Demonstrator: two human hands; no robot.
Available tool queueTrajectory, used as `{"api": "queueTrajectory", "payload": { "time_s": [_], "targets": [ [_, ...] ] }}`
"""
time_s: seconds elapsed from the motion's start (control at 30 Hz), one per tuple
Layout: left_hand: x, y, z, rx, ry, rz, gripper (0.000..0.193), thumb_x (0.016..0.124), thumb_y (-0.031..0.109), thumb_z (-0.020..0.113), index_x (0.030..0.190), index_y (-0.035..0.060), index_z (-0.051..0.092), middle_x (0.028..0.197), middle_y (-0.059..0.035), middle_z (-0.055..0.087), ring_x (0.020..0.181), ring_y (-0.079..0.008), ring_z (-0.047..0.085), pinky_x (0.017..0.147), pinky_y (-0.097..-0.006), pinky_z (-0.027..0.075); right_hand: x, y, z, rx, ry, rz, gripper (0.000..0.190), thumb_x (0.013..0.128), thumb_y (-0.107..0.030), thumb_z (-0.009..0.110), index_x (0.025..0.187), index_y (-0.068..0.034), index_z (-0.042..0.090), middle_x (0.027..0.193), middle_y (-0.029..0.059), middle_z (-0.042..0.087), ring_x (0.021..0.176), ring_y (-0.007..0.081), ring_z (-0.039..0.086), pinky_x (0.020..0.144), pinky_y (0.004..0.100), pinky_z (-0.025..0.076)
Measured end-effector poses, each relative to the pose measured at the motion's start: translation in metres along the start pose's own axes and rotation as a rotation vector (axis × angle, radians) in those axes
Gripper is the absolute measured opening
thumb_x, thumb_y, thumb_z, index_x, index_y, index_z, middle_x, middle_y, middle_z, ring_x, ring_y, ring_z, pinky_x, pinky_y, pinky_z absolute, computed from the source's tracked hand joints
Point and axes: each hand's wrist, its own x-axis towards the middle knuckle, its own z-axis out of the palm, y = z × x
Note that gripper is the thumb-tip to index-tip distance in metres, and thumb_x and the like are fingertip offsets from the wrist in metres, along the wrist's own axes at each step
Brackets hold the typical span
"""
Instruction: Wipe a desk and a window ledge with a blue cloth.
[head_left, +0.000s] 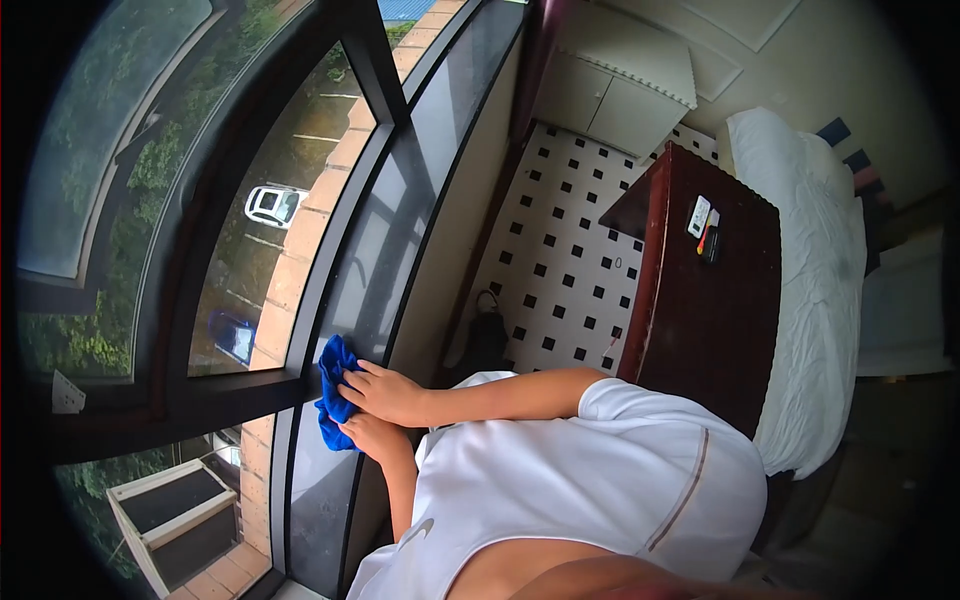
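Note:
A crumpled blue cloth (339, 390) lies on the dark, glossy window sill (367, 289), against the black window frame (291, 394). My right hand (386, 394) rests on the cloth from the room side, its fingers spread and pressing into the folds. Just below it in the picture, my left hand (375, 437) grips the cloth's near edge with its fingertips, the two hands close together. Part of the cloth is hidden under the fingers. Faint streaks and reflections show on the sill.
Beyond the glass are a brick ledge (304, 240), a parked white car (275, 206) and a blue vehicle (232, 336). Behind me stand a dark red table (712, 315) with small items, a bed with white bedding (810, 300) and a white cabinet (615, 97).

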Motion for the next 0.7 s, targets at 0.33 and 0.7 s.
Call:
{"api": "queueTrajectory", "payload": {
  "time_s": [0.33,0.7],
  "targets": [
    [0.215,0.210,-0.074,-0.284,0.089,0.193,0.042,0.091,0.019,0.053,0.124,-0.0060,0.058,0.126,-0.0291,0.056,0.127,-0.0449,0.047,0.115,-0.0486,0.028,0.012,0.273,-0.108,-0.346,0.142,0.229,0.043,0.088,-0.025,0.055,0.125,-0.004,0.053,0.117,0.0139,0.060,0.107,0.0249,0.061,0.107,0.0418,0.040],
    [0.413,0.401,-0.159,-0.282,0.313,0.309,0.017,0.089,0.010,0.058,0.099,-0.0007,0.067,0.111,-0.0243,0.065,0.116,-0.0426,0.060,0.099,-0.0421,0.049,0.026,0.534,-0.193,-0.203,0.298,0.452,0.036,0.085,-0.021,0.061,0.121,-0.018,0.058,0.118,0.0071,0.057,0.105,0.0244,0.061,0.088,0.0389,0.052]
  ]
}}
